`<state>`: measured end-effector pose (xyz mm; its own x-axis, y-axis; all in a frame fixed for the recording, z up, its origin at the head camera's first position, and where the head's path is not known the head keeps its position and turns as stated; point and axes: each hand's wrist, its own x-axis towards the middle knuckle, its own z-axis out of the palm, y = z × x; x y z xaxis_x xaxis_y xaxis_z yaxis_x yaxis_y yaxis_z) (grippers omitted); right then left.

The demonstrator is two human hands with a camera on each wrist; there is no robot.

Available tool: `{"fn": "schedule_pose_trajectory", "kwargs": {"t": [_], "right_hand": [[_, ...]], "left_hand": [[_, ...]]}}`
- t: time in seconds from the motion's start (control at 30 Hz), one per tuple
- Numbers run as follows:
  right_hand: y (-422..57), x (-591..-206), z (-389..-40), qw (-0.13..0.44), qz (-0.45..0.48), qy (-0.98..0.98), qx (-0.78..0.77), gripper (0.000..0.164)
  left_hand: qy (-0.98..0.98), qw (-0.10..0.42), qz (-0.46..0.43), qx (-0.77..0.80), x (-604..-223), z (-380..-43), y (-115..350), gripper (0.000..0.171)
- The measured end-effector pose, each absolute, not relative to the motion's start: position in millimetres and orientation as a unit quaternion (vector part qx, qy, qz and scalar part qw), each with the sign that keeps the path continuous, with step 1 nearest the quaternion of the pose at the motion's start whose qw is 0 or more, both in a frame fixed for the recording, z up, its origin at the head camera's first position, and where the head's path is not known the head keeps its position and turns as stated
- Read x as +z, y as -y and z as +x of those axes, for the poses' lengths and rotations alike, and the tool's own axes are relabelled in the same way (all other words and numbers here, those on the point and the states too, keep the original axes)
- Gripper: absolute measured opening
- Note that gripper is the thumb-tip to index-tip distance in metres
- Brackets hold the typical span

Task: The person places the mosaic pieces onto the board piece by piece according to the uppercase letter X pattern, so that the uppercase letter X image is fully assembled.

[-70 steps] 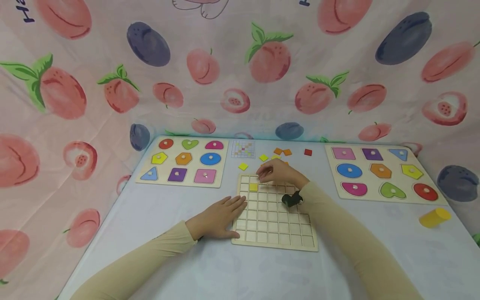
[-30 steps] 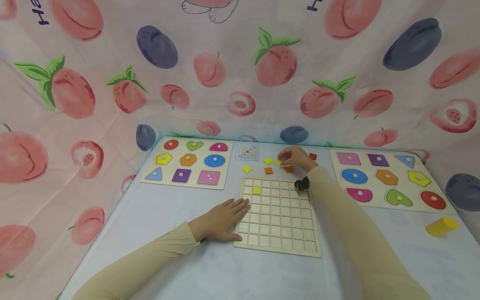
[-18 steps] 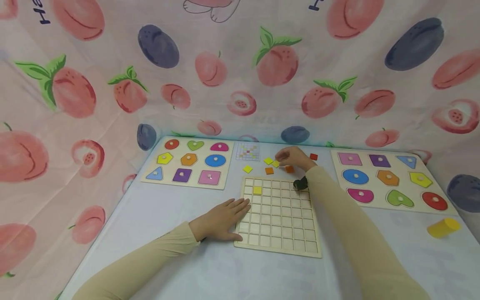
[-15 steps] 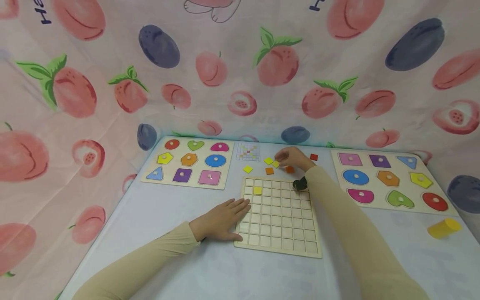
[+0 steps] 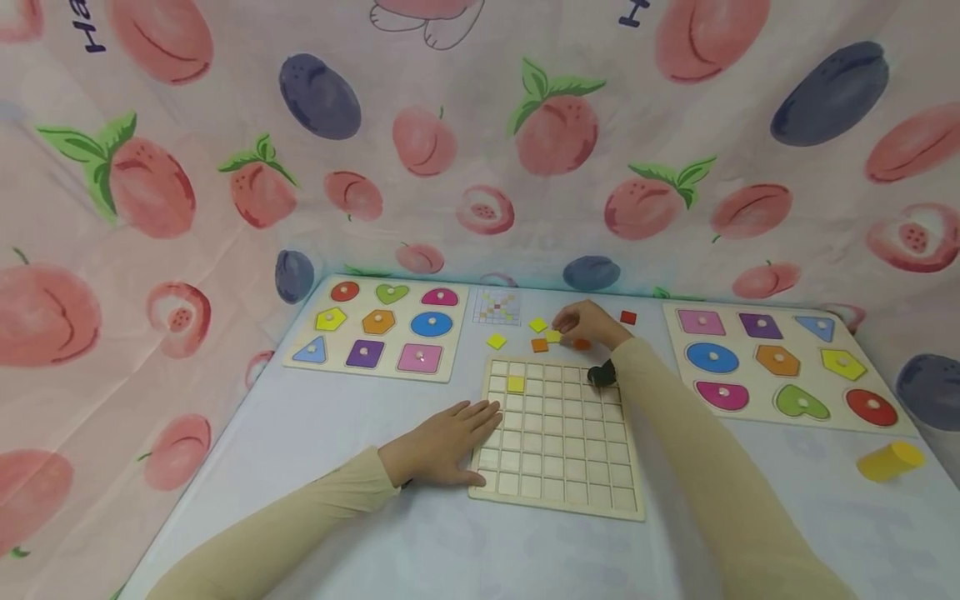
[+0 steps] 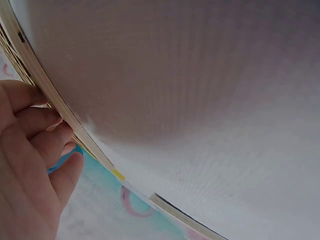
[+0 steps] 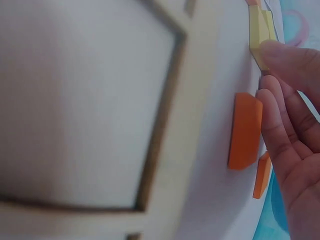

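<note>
A wooden grid board [image 5: 558,505] lies on the table, with one yellow tile [image 5: 516,384] in an upper-left cell. My left hand [image 5: 446,443] rests flat on the board's left edge, fingers straight. Beyond the far edge, my right hand [image 5: 588,323] has thumb and fingertips at a loose yellow square tile [image 5: 553,337]. In the right wrist view the thumb presses on this yellow tile [image 7: 257,32], the fingers curled below it. Orange tiles lie close to that hand: one orange tile [image 5: 539,345] left of it, another orange tile [image 5: 581,343] partly under it.
Two more yellow tiles, a nearer one [image 5: 497,341] among them, and a red tile [image 5: 628,317] lie at the back. A printed pattern card [image 5: 497,307] sits between two shape puzzle boards, left [image 5: 345,367] and right [image 5: 787,421]. A yellow cylinder [image 5: 890,461] stands at right.
My right hand has moved from over the board's top edge back to the loose tiles. The yellow tile at its fingertips has shifted slightly nearer and turned. The left hand stays put.
</note>
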<state>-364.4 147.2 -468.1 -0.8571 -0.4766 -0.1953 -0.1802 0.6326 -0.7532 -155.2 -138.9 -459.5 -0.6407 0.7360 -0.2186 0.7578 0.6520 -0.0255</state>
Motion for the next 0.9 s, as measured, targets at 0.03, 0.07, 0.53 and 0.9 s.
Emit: {"fn": "schedule_pose_trajectory", "kwargs": {"t": [0.03, 0.07, 0.53, 0.9], "right_hand": [[-146.8, -468.3, -363.9, 0.193, -0.188, -0.881, -0.388, 0.030], [-146.3, -468.3, -363.2, 0.194, -0.190, -0.880, -0.389, 0.030], [-146.3, -470.4, -361.9, 0.188, -0.199, -0.886, -0.374, 0.029], [-144.9, -470.1, -362.4, 0.181, -0.210, -0.894, -0.352, 0.029]], "left_hand": [[-0.904, 0.093, 0.413, -0.059, -460.6, -155.0, 139.3, 0.089], [-0.904, 0.092, 0.413, -0.059, -461.3, -154.6, 139.6, 0.089], [-0.905, 0.089, 0.410, -0.069, -464.0, -153.0, 138.5, 0.089], [-0.904, 0.086, 0.412, -0.069, -463.3, -154.6, 139.3, 0.090]]}}
